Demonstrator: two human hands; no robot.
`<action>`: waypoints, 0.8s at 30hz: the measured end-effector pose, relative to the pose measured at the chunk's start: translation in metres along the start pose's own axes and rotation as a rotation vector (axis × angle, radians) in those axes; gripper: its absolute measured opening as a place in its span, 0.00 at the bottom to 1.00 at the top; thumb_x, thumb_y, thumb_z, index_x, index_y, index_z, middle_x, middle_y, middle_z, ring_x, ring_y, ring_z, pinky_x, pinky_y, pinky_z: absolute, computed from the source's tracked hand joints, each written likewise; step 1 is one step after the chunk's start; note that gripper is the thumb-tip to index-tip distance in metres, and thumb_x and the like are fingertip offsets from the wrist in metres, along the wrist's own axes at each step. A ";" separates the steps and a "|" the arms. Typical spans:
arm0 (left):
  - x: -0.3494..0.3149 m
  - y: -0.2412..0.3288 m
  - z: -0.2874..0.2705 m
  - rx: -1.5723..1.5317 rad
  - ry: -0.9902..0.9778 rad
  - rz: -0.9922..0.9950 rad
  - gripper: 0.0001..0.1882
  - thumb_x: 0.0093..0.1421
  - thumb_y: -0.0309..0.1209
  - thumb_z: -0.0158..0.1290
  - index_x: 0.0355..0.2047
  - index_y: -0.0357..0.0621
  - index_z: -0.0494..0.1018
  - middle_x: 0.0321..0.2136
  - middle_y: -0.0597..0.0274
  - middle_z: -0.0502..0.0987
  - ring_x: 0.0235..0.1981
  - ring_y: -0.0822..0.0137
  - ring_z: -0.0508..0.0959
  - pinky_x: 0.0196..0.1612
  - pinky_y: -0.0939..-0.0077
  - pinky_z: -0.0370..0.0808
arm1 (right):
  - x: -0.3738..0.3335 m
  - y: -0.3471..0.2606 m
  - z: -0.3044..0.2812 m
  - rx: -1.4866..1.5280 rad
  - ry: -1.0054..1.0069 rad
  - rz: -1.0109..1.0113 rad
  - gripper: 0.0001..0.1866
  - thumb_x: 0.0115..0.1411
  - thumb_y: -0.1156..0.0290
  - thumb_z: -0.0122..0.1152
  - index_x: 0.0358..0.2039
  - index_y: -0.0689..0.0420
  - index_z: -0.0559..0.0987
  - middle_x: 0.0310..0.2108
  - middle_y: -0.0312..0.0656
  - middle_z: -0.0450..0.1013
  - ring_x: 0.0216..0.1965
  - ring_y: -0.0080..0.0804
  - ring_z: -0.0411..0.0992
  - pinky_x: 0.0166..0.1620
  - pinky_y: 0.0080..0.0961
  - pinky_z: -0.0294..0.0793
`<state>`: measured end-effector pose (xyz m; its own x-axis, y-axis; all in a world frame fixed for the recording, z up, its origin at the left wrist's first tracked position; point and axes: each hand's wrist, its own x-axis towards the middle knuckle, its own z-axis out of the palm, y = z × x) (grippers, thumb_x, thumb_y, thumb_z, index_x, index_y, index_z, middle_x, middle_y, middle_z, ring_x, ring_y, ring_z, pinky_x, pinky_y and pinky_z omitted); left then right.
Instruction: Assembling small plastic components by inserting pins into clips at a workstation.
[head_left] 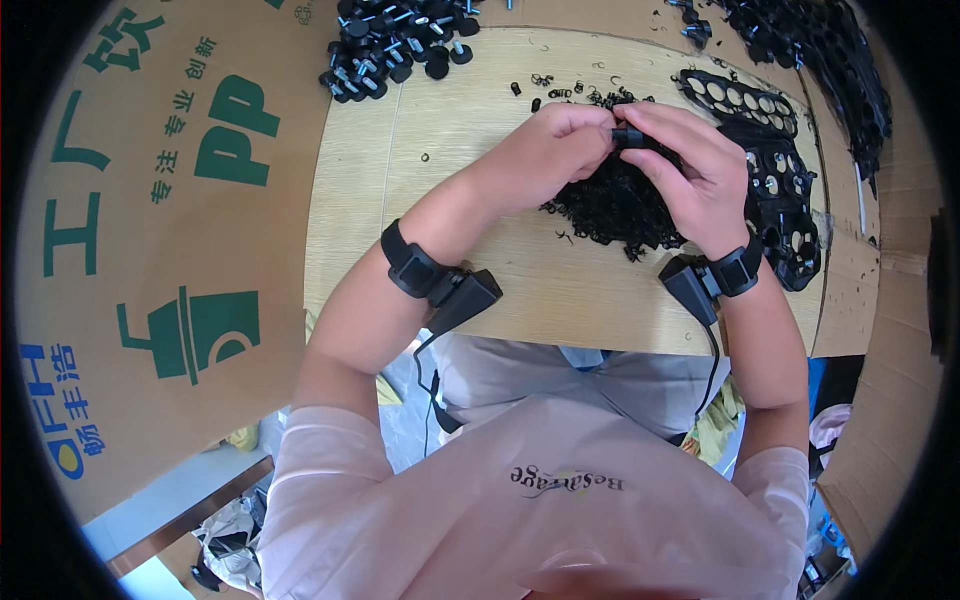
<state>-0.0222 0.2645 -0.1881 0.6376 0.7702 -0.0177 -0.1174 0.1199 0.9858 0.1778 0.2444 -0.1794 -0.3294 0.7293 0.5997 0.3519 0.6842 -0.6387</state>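
Note:
Over the table's far middle, my two hands meet at a small black cylindrical piece. My right hand pinches it between thumb and fingertips. My left hand is closed, its fingertips touching the left end of the piece; whether it also grips something smaller there is hidden. Beneath both hands lies a heap of black rubber scraps, partly covered by them. Small black rings and bits are scattered just beyond my left hand. Each wrist wears a black strap with a cabled box.
Black-headed bolts with metal studs are piled at the far left. Perforated black rubber sheets lie right of my right hand, with more black rubber strips at the far right. A large printed cardboard box borders the table's left side.

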 end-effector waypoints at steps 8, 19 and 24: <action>0.001 -0.004 -0.003 0.304 0.025 0.107 0.10 0.64 0.27 0.43 0.24 0.40 0.67 0.18 0.76 0.60 0.21 0.81 0.57 0.25 0.82 0.57 | -0.002 0.007 0.001 0.055 0.018 0.061 0.16 0.50 0.76 0.67 0.42 0.58 0.82 0.40 0.44 0.79 0.40 0.35 0.78 0.45 0.25 0.76; 0.004 -0.012 -0.005 0.444 0.077 0.121 0.06 0.61 0.24 0.46 0.31 0.36 0.73 0.22 0.74 0.69 0.24 0.82 0.64 0.27 0.84 0.62 | -0.005 0.011 0.008 0.332 -0.004 0.286 0.15 0.55 0.78 0.65 0.44 0.60 0.80 0.37 0.41 0.79 0.38 0.25 0.76 0.44 0.20 0.75; 0.005 -0.007 0.004 0.103 0.161 0.120 0.05 0.61 0.25 0.50 0.31 0.40 0.75 0.23 0.69 0.73 0.24 0.79 0.71 0.26 0.84 0.65 | -0.005 0.009 0.009 0.518 0.041 0.387 0.16 0.57 0.78 0.64 0.47 0.63 0.78 0.38 0.41 0.78 0.39 0.23 0.76 0.45 0.19 0.75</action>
<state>-0.0148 0.2646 -0.1947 0.4931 0.8660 0.0823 -0.1015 -0.0367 0.9942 0.1746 0.2468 -0.1923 -0.2259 0.9297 0.2910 -0.0334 0.2911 -0.9561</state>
